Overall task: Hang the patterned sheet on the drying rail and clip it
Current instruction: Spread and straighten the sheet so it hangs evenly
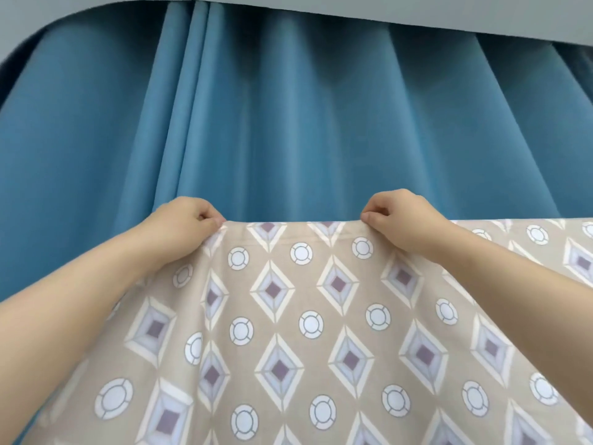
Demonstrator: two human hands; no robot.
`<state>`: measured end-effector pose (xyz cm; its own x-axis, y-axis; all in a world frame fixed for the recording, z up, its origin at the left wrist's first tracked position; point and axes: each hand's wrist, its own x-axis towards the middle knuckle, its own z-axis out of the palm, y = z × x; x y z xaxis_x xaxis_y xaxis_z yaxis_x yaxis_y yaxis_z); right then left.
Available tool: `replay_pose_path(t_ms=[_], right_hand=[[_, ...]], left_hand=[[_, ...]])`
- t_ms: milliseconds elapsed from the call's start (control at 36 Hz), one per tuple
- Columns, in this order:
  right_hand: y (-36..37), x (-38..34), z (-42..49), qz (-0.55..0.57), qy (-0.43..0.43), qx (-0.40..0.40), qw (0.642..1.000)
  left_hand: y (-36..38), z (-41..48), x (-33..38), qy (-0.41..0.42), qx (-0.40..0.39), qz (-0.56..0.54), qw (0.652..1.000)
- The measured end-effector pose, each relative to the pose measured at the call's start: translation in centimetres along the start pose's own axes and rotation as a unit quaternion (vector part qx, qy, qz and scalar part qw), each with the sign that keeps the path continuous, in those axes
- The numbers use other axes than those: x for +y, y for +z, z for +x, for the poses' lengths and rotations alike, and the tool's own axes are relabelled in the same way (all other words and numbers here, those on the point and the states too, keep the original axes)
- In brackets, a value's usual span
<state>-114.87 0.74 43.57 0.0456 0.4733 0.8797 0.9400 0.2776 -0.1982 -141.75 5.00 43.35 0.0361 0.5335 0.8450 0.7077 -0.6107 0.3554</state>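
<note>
1. While you face the blue curtain [288,123], its pleats hang straight behind the patterned sheet [288,332] and fill the background under a grey ceiling strip [417,11].
2. Your left hand [189,216] pinches the sheet's top edge near its left end; your right hand [398,216] pinches the same edge further right, fingers clenched on cloth.
3. The edge runs taut and level between your hands and continues to the right frame edge; whether a rail lies under it cannot be told.

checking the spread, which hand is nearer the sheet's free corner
Left. The left hand pinches the patterned sheet right at that corner; the right hand pinches the top edge farther along.
</note>
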Motion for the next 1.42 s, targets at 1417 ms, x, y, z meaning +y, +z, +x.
replay_pose_path(t_ms=[1417], right_hand=[[4.1, -4.2, 2.7, -0.036, -0.061, -0.046, 0.996]], left_hand=[[0.2, 0.4, -4.1, -0.054, -0.012, -0.134, 0.989]])
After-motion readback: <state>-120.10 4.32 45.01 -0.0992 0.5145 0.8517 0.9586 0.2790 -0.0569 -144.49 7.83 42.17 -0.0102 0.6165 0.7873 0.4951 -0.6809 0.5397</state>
